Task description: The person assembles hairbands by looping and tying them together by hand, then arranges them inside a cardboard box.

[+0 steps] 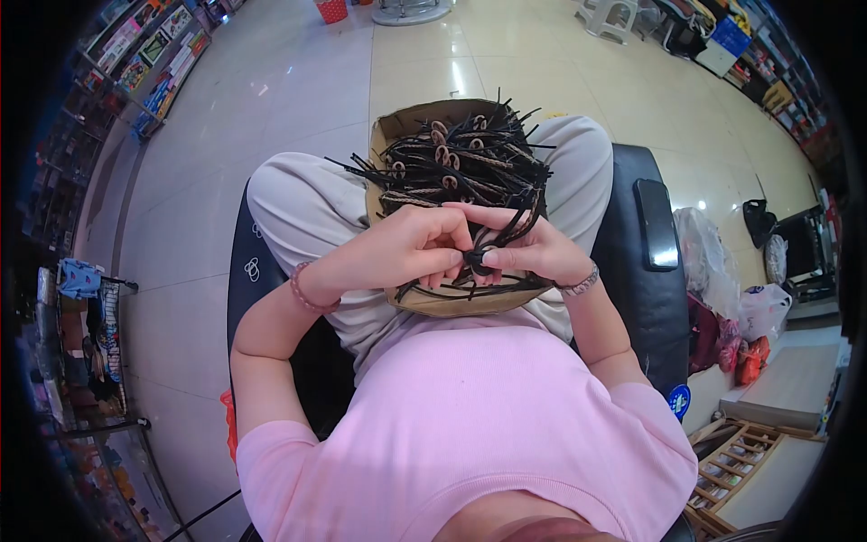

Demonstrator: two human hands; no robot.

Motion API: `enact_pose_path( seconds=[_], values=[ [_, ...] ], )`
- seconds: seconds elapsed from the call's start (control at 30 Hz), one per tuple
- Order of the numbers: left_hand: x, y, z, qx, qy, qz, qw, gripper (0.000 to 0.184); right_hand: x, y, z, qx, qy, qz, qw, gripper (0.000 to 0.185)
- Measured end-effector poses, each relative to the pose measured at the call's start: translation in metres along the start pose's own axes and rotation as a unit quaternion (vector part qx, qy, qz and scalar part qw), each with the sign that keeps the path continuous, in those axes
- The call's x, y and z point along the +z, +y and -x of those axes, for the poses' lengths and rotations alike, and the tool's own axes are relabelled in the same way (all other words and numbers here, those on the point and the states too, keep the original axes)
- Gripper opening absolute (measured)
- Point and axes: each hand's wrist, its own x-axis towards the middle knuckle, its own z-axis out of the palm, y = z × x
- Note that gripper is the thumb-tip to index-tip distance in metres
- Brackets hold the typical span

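Observation:
A cardboard box (433, 303) rests on my lap, filled with a tangled heap of black and tan braided cords (452, 163); several show tan loops. Over the near part of the box my two hands meet at a black cord bundle (475, 259) with a knot-like lump. My left hand (423, 244) pinches its left side between thumb and curled fingers. From the other side my right hand (540, 251) grips it, thumb pressed on the lump and index finger stretched toward the left hand. Loose cord ends rise past the right fingers. Fine detail at the fingertips is too small to tell.
Beside my right leg a phone (657, 226) lies on the black seat (646, 316). White rubber bands (252, 269) lie on its left side. Plastic bags (709, 257) stand on the floor at right. Stocked shelves (149, 63) line the left; a white stool (607, 18) stands farther off.

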Motion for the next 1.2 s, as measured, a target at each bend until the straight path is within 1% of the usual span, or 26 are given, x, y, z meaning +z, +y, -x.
enact_pose_path(
  seconds=[0.03,0.07,0.2,0.23,0.37,0.4,0.43,0.47,0.5,0.53,0.57,0.7,0.73,0.87,0.9,0.97,1.03,1.07,1.1,1.13,1.17,1.2],
  values=[
    [-0.001,0.001,0.000,-0.019,-0.020,0.022,0.999,0.005,0.000,-0.001,-0.001,0.008,-0.006,-0.005,1.000,0.064],
    [0.000,-0.001,0.000,-0.019,-0.020,0.022,0.999,0.005,-0.002,0.000,-0.002,0.008,-0.006,-0.005,1.000,0.064],
    [0.004,-0.023,-0.006,0.071,-0.027,0.062,0.995,0.003,-0.010,0.008,-0.002,0.029,-0.064,-0.063,0.996,0.062],
    [0.004,-0.025,-0.007,0.071,-0.027,0.062,0.995,0.003,-0.010,0.008,-0.002,0.029,-0.064,-0.063,0.996,0.062],
    [0.003,-0.031,-0.011,0.055,-0.032,0.148,0.987,0.004,-0.007,0.012,0.000,0.012,-0.041,-0.081,0.996,0.065],
    [0.003,-0.032,-0.013,0.054,-0.032,0.148,0.987,0.004,-0.007,0.013,-0.001,0.011,-0.041,-0.082,0.996,0.065],
    [0.002,-0.033,-0.016,0.057,0.021,0.092,0.994,0.003,-0.006,0.015,-0.003,-0.019,0.011,0.023,0.999,0.065],
    [0.002,-0.034,-0.018,0.060,0.074,0.035,0.995,0.003,-0.005,0.017,-0.004,-0.049,0.064,0.127,0.989,0.065],
    [0.002,-0.035,-0.020,0.060,0.126,-0.020,0.990,0.004,-0.003,0.020,-0.004,-0.077,0.116,0.229,0.963,0.065],
    [0.000,-0.035,-0.022,0.063,0.177,-0.077,0.979,0.006,-0.003,0.020,-0.005,-0.106,0.167,0.329,0.923,0.065],
    [-0.004,-0.032,-0.025,0.066,0.178,-0.079,0.979,0.006,-0.006,0.019,-0.007,-0.108,0.166,0.331,0.923,0.065],
    [-0.011,-0.025,-0.029,0.012,0.114,-0.064,0.991,0.007,-0.008,0.025,-0.005,-0.137,0.157,0.284,0.936,0.067],
    [-0.012,-0.026,-0.031,0.013,0.114,-0.065,0.991,0.007,-0.009,0.025,-0.005,-0.138,0.157,0.285,0.935,0.067],
    [-0.009,-0.040,-0.040,0.079,0.166,-0.092,0.979,0.007,-0.006,0.026,-0.007,-0.161,0.197,0.444,0.859,0.069],
    [-0.007,-0.038,-0.041,0.079,0.166,-0.092,0.979,0.007,-0.004,0.027,-0.007,-0.161,0.197,0.444,0.859,0.069],
    [0.002,-0.030,-0.043,0.084,0.219,-0.199,0.951,0.007,0.006,0.029,-0.009,-0.133,0.252,0.509,0.812,0.066],
    [0.006,-0.023,-0.044,0.090,0.269,-0.305,0.909,0.008,0.013,0.027,-0.011,-0.106,0.305,0.569,0.757,0.064],
    [0.005,-0.024,-0.044,0.090,0.270,-0.305,0.909,0.008,0.013,0.025,-0.011,-0.106,0.304,0.569,0.757,0.064],
    [0.001,-0.025,-0.046,0.092,0.255,-0.248,0.930,0.008,0.013,0.021,-0.010,-0.102,0.306,0.436,0.840,0.062],
    [-0.005,-0.027,-0.048,0.094,0.239,-0.191,0.947,0.007,0.013,0.016,-0.009,-0.096,0.301,0.293,0.903,0.060],
    [-0.010,-0.029,-0.049,0.095,0.221,-0.133,0.961,0.007,0.012,0.011,-0.008,-0.087,0.288,0.142,0.943,0.058],
    [-0.014,-0.031,-0.049,0.096,0.203,-0.075,0.972,0.007,0.010,0.008,-0.008,-0.076,0.269,-0.013,0.960,0.056]
  ],
)
